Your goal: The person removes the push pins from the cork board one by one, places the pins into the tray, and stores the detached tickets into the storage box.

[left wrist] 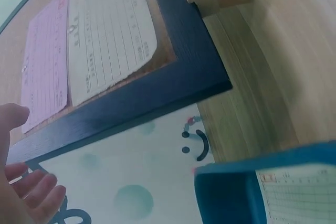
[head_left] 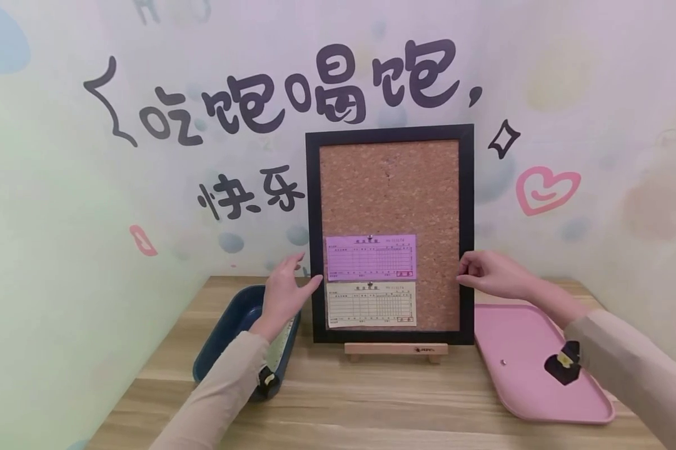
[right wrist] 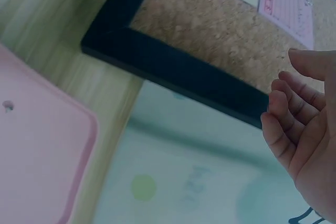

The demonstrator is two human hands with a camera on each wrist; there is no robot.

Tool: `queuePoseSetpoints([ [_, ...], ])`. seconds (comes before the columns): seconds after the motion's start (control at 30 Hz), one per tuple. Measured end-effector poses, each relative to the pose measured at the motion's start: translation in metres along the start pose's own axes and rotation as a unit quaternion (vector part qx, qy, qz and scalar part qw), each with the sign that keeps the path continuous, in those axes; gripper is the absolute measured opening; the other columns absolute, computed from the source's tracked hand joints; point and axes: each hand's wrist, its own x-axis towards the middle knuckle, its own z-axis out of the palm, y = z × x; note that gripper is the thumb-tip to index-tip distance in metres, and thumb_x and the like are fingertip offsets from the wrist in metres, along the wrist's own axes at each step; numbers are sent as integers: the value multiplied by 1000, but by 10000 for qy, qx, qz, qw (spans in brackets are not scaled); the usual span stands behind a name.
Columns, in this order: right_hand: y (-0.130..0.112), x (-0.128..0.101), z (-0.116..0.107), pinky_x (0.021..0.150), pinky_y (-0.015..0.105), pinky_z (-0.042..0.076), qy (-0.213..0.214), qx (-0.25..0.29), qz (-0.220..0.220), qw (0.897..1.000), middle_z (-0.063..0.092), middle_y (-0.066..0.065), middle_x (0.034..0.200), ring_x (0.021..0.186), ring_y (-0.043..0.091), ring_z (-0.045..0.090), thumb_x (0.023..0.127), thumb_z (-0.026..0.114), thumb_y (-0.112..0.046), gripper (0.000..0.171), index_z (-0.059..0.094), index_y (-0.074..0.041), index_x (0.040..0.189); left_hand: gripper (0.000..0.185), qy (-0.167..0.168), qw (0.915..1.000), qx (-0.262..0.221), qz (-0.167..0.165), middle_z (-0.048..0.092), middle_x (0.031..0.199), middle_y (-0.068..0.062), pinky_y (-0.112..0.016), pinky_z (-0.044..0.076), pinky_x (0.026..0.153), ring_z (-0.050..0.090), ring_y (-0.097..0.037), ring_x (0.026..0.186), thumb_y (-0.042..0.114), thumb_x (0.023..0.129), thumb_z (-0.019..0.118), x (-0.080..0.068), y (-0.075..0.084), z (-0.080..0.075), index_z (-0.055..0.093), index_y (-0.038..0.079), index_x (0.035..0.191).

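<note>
A black-framed cork board [head_left: 394, 181] stands upright on a small wooden stand [head_left: 396, 350] against the wall. A pink slip [head_left: 370, 257] and a cream slip [head_left: 371, 304] are pinned low on its left side. My left hand [head_left: 287, 290] is at the frame's left edge with relaxed fingers, its thumb reaching the frame [left wrist: 157, 93]. My right hand [head_left: 486, 274] is at the frame's right edge [right wrist: 173, 64]. Its fingers [right wrist: 281, 121] are loosely bent beside the edge and hold nothing.
A dark blue tray [head_left: 225, 331] with paper slips [left wrist: 299, 192] lies left of the board, under my left forearm. A pink tray [head_left: 518, 362] with a small pin [head_left: 503, 361] lies to the right. The wooden table [head_left: 371, 406] ends at a decorated wall.
</note>
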Motion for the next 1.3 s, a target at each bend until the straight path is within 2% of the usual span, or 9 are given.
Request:
queuePoseSetpoints([
  [0.2, -16, 19, -1, 49, 24, 39, -18, -54, 42, 10000, 55, -1, 62, 54, 11, 46, 82, 65, -12, 8, 60, -6, 82, 68, 99, 9998, -127, 148, 50, 125, -16, -42, 44, 89, 51, -28, 108, 27, 76, 72, 5, 4, 12, 42, 1, 131],
  [0.4, -29, 38, 7, 50, 26, 40, -4, 115, -42, 9999, 57, 1, 63, 55, 12, 47, 83, 64, -13, 8, 62, -5, 84, 80, 29, 9996, -271, 26, 41, 134, -17, -42, 40, 94, 45, -29, 117, 28, 76, 73, 6, 5, 22, 30, 1, 138],
  [0.6, -43, 56, 16, 48, 25, 37, 154, 139, -184, 9996, 56, -2, 63, 54, 11, 46, 83, 64, -13, 7, 61, -7, 83, 87, 106, 9992, -384, -94, 39, 135, -17, -43, 38, 97, 43, -30, 120, 30, 75, 73, 8, 2, 29, 23, 2, 141],
  [0.93, -55, 77, 26, 50, 25, 38, 356, 94, -131, 9992, 56, 0, 66, 55, 12, 47, 82, 64, -14, 9, 61, -6, 86, 86, 148, 9993, -340, -67, 40, 135, -19, -43, 37, 97, 43, -31, 120, 25, 75, 74, 7, -4, 39, 24, 1, 140],
  [1.3, -64, 95, 32, 56, 28, 40, 670, 30, -154, 9976, 58, 1, 69, 58, 12, 48, 85, 61, -14, 10, 63, -5, 88, 87, 310, 9992, -259, 14, 39, 136, -19, -43, 35, 99, 41, -31, 122, 25, 74, 75, 7, 1, 44, 24, 0, 140],
])
